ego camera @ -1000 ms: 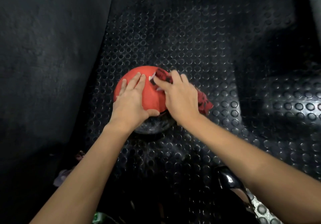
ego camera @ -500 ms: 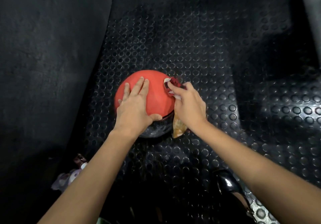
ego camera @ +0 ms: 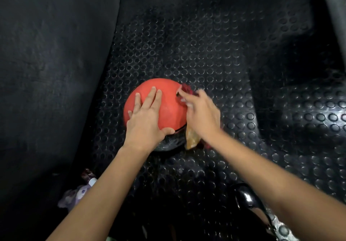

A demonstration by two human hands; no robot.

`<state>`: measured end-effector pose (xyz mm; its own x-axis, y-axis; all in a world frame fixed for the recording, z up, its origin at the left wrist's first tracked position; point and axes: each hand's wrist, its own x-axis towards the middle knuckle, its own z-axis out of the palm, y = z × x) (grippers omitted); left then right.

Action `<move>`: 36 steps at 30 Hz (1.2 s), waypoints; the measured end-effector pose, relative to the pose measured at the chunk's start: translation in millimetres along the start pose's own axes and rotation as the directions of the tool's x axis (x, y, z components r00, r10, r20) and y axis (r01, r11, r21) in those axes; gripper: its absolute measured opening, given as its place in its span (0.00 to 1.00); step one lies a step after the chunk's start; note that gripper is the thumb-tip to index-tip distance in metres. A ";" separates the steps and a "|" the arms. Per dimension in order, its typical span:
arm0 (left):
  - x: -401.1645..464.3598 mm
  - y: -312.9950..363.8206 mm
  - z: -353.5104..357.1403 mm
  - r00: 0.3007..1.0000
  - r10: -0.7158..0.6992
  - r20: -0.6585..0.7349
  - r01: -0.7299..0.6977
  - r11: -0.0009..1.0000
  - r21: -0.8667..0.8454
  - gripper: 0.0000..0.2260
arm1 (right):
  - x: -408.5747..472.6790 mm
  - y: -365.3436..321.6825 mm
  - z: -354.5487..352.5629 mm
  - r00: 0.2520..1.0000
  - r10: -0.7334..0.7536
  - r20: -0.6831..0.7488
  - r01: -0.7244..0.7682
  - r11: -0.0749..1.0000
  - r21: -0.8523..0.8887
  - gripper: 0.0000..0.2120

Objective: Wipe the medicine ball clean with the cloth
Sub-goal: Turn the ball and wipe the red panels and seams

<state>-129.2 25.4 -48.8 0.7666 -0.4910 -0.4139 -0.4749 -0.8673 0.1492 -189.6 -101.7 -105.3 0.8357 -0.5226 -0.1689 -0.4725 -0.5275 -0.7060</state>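
— Where's the ball?
— Mid-floor, red half up, black underneath.
— Hands?
— Left hand flat, fingers spread on top; right hand clamps the cloth against its right side.

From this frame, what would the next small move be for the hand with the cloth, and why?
Probably a sweep of the cloth leftward over the crown. The right hand presses it only against the right edge of the medicine ball, while the left hand lies flat on top, steadying it on the studded mat. The red top between the hands looks uncovered.
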 end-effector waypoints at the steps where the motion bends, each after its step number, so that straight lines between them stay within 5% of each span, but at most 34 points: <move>1: -1.0 1.3 1.0 1.000 0.004 0.006 -0.004 1.000 0.011 0.50 | 17.8 -2.1 -2.4 0.999 -0.015 0.032 0.016 0.999 -0.035 0.20; 6: 0.7 6.2 0.8 0.998 0.050 0.028 -0.051 0.998 0.044 0.49 | 78.3 14.4 -2.0 0.967 0.132 0.217 -0.134 0.991 -0.006 0.21; 15: 3.7 -26.6 -11.6 0.939 0.323 0.121 -0.321 0.946 -0.030 0.46 | 25.4 58.1 -8.0 0.885 0.363 0.292 -0.368 0.929 -0.040 0.19; 20: -6.0 -7.1 -14.4 0.997 0.063 -0.044 -0.068 0.990 -0.126 0.43 | 10.8 61.0 -9.3 0.939 0.326 0.105 -0.334 0.940 0.065 0.23; 24: 0.5 3.0 -6.4 0.986 -0.155 0.066 0.165 0.967 -0.193 0.53 | 10.3 56.6 -6.7 0.963 0.270 -0.016 -0.259 0.936 0.237 0.17; 30: 0.7 -10.2 1.6 0.993 -0.097 0.070 0.108 0.980 -0.169 0.54 | 15.7 48.4 -9.3 0.982 0.176 -0.065 -0.118 0.850 0.514 0.12; 36: 0.8 -51.5 -9.2 0.985 0.079 0.152 -0.052 0.984 -0.171 0.52 | 24.8 43.0 -2.1 0.991 0.119 -0.059 -0.077 0.875 0.478 0.14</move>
<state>-100.1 68.9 -48.5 0.6524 -0.5395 -0.5322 -0.4332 -0.8417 0.3222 -189.8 -138.8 -138.3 0.7556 -0.6201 -0.2109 -0.3436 -0.1012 -0.9336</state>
